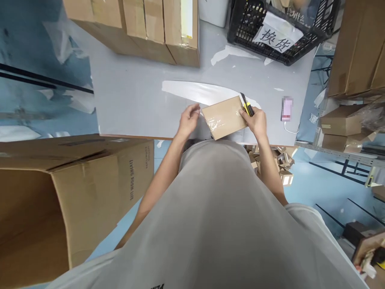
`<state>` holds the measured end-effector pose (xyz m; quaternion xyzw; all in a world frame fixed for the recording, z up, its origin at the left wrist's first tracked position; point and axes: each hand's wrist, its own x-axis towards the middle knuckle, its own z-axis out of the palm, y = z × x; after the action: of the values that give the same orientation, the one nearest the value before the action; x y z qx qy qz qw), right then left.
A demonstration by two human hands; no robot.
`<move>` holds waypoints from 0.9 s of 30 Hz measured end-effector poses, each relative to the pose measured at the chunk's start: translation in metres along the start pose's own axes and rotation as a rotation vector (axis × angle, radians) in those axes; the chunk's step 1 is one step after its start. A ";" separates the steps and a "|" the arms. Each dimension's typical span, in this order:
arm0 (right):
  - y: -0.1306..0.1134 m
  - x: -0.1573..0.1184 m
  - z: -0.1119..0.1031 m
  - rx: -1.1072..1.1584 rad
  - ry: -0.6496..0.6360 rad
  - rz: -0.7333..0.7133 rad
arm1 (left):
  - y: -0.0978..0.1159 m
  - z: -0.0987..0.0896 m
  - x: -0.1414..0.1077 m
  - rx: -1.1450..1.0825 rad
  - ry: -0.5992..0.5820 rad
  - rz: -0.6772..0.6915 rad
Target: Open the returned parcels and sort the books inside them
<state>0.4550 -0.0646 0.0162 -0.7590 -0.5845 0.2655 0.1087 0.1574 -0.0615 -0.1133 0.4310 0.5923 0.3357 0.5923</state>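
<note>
A small, flat, brown cardboard box with shiny clear tape [225,117] lies between two bare hands at the near edge of a grey tabletop [129,96], its long axis slanting from near left to far right. The right hand [258,122] has its thumb on the box's right end and clasps a yellow-and-black utility knife [248,107]. The left hand [188,119], nearer the taped end, is empty, fingers loosely curled; contact there cannot be told. "LIVING ROOM LIFE" marks a large brown carton [99,200] at near left; a white paper sign [275,37] reading "换货" fronts a black plastic crate [240,30] at far right.
</note>
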 end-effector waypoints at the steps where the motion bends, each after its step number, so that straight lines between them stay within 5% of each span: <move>1: 0.000 0.000 0.000 -0.004 -0.008 0.003 | 0.011 -0.005 -0.003 0.002 0.042 0.042; 6: 0.000 -0.001 -0.005 -0.037 0.024 -0.048 | 0.057 -0.012 -0.018 0.073 -0.028 0.161; 11: -0.019 -0.033 -0.016 -0.056 0.080 -0.080 | 0.065 -0.012 -0.019 0.075 -0.044 0.138; 18: -0.068 -0.095 -0.011 0.038 -0.270 -0.160 | 0.066 -0.013 -0.018 0.037 -0.047 0.121; 27: -0.093 -0.094 0.012 -0.031 -0.382 -0.159 | 0.068 -0.014 -0.019 0.003 -0.087 0.119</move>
<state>0.3546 -0.1282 0.0766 -0.6480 -0.6564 0.3862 0.0049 0.1494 -0.0493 -0.0428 0.4806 0.5398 0.3502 0.5958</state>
